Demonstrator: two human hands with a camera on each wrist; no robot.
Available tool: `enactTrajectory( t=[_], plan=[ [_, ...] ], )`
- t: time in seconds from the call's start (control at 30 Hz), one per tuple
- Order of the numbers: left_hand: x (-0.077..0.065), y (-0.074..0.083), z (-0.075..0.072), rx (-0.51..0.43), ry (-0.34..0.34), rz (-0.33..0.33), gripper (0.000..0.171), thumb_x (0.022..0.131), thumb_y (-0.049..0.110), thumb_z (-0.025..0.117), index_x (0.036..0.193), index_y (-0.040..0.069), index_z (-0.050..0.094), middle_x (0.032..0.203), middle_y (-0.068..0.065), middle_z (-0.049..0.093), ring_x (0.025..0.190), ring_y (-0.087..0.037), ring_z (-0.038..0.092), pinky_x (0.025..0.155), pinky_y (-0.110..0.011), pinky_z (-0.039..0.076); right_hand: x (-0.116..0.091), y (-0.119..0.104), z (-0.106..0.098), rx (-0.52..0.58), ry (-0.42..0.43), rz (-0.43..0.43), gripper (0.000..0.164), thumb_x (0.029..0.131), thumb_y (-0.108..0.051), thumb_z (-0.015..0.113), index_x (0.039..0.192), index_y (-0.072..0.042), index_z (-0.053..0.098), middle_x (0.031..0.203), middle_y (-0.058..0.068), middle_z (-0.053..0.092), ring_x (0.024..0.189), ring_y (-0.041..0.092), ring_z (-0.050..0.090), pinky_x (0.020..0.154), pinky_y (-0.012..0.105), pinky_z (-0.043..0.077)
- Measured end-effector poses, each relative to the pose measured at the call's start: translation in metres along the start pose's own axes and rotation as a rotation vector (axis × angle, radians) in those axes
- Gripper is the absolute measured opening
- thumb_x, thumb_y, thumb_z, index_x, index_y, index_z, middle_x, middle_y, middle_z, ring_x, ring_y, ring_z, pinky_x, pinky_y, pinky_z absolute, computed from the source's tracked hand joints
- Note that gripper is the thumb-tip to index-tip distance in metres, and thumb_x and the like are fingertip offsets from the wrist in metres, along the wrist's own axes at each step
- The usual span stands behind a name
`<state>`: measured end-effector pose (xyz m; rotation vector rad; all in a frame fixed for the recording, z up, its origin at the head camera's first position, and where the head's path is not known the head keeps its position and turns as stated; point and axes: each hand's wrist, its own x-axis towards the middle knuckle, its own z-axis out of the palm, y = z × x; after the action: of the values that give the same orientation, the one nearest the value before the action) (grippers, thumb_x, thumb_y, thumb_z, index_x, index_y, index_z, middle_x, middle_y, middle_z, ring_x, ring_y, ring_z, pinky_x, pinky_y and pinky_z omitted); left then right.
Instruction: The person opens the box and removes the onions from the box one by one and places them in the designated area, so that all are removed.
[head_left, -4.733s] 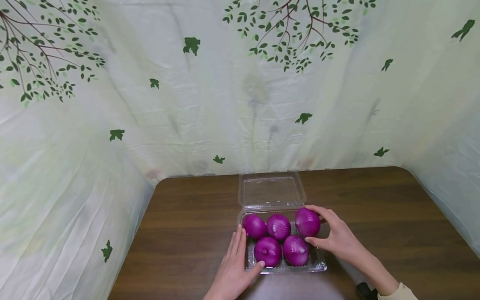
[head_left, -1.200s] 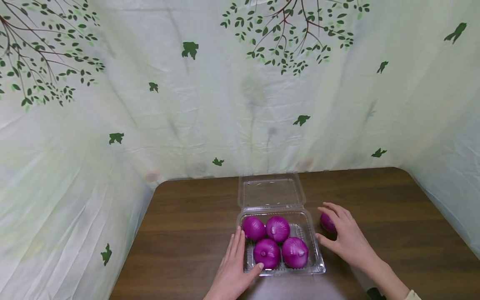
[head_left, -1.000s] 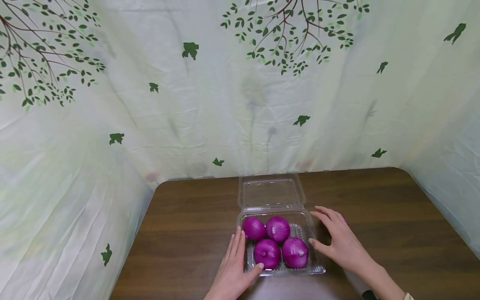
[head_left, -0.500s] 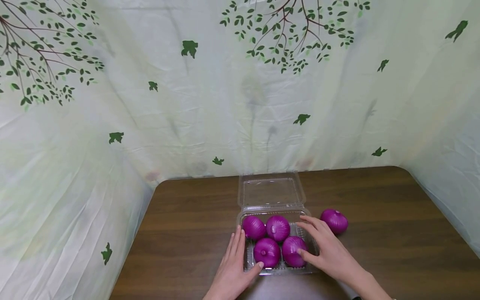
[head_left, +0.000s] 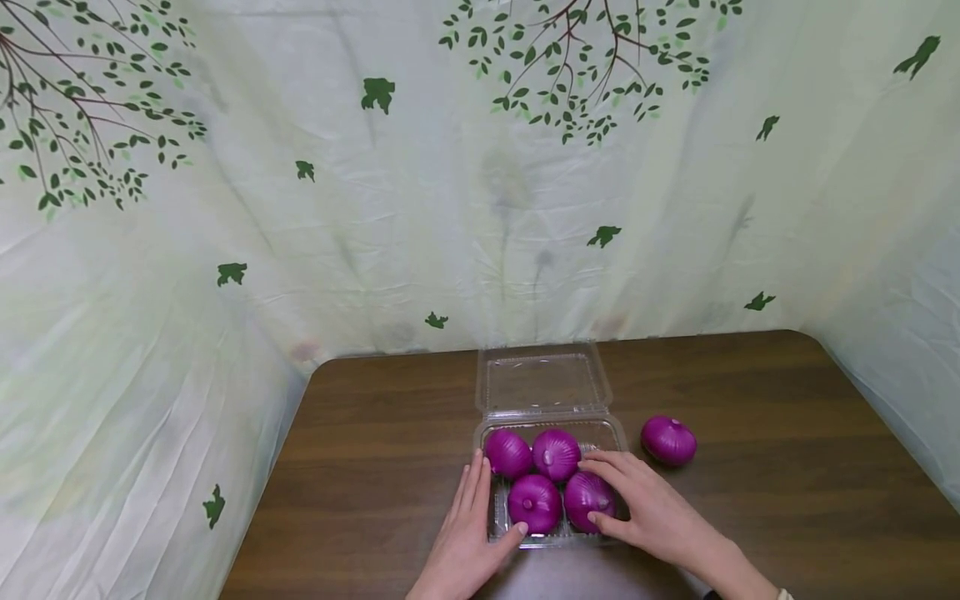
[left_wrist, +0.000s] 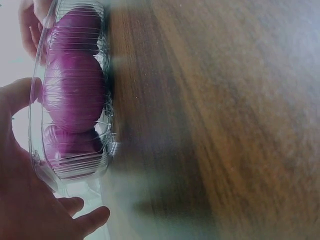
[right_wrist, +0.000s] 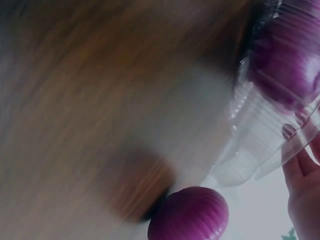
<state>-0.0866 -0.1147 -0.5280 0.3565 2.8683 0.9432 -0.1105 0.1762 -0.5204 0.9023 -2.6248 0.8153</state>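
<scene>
A clear plastic clamshell box (head_left: 622, 446) stands on the table with its lid (head_left: 543, 379) laid back. Inside are several purple-red onions; one is at the back left (head_left: 508, 453), another at the front left (head_left: 534, 504). My left hand (head_left: 468, 533) lies along the box's left side, fingers straight and thumb at the front rim. Over the front right onion (head_left: 588, 500), my right hand (head_left: 652, 508) has its fingers at the far side and thumb at the near side, gripping it. In the right wrist view, that hand (right_wrist: 305, 195) is partly behind the clear wall.
A single onion (head_left: 669, 441) sits on the brown wooden table (head_left: 390, 442), right of the box. A pale curtain (head_left: 420, 208) printed with leaves and birds hangs behind the table and along both sides.
My right hand took the back right onion out, set it on the table to the right and let go. It then moved back left to the front right onion. My left hand stayed put.
</scene>
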Motion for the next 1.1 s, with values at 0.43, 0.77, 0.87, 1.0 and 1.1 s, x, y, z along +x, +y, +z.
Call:
enactTrajectory(
  t=[0.43,0.77,0.87,1.0,1.1],
  plan=[
    [0.0,0.0,0.0,0.002,0.018,0.028,0.1,0.088,0.063,0.059,0.158,0.009,0.014,0.165,0.0,0.001,0.148,-0.033,0.01,0.111,-0.057,0.026,0.013,0.005,-0.005,-0.13,-0.158,-0.047,0.057,0.078,-0.052,0.077,0.124,-0.019,0.064,0.116,-0.01,0.065,0.107,0.014,0.059,0.094,0.039,0.045],
    [0.0,0.0,0.001,-0.007,0.034,0.041,0.099,0.087,0.06,0.062,0.158,0.007,0.016,0.165,-0.002,0.004,0.148,-0.034,0.012,0.111,-0.057,0.027,0.017,0.006,-0.001,-0.021,-0.233,0.066,0.057,0.079,-0.06,0.073,0.122,-0.026,0.058,0.107,-0.017,0.063,0.107,0.016,0.056,0.093,0.041,0.047],
    [-0.001,0.0,0.001,-0.006,0.036,0.04,0.099,0.087,0.06,0.062,0.158,0.007,0.016,0.165,-0.002,0.004,0.148,-0.034,0.012,0.111,-0.056,0.027,0.016,0.007,0.001,0.025,-0.227,0.102,0.056,0.077,-0.06,0.075,0.12,-0.029,0.057,0.106,-0.018,0.063,0.109,0.017,0.054,0.088,0.042,0.05],
    [-0.001,0.0,0.001,-0.003,0.038,0.04,0.099,0.087,0.06,0.062,0.158,0.007,0.017,0.165,-0.002,0.004,0.148,-0.034,0.012,0.111,-0.056,0.027,0.015,0.009,0.002,0.076,-0.214,0.114,0.056,0.075,-0.058,0.078,0.119,-0.032,0.057,0.109,-0.019,0.062,0.11,0.017,0.051,0.082,0.04,0.052],
    [-0.001,0.0,0.001,0.002,0.041,0.041,0.099,0.087,0.06,0.062,0.158,0.007,0.017,0.165,-0.002,0.004,0.148,-0.033,0.012,0.112,-0.055,0.026,0.014,0.011,0.002,0.093,-0.203,0.109,0.059,0.075,-0.058,0.079,0.124,-0.032,0.058,0.117,-0.017,0.061,0.112,0.017,0.051,0.081,0.04,0.053]
  ],
)
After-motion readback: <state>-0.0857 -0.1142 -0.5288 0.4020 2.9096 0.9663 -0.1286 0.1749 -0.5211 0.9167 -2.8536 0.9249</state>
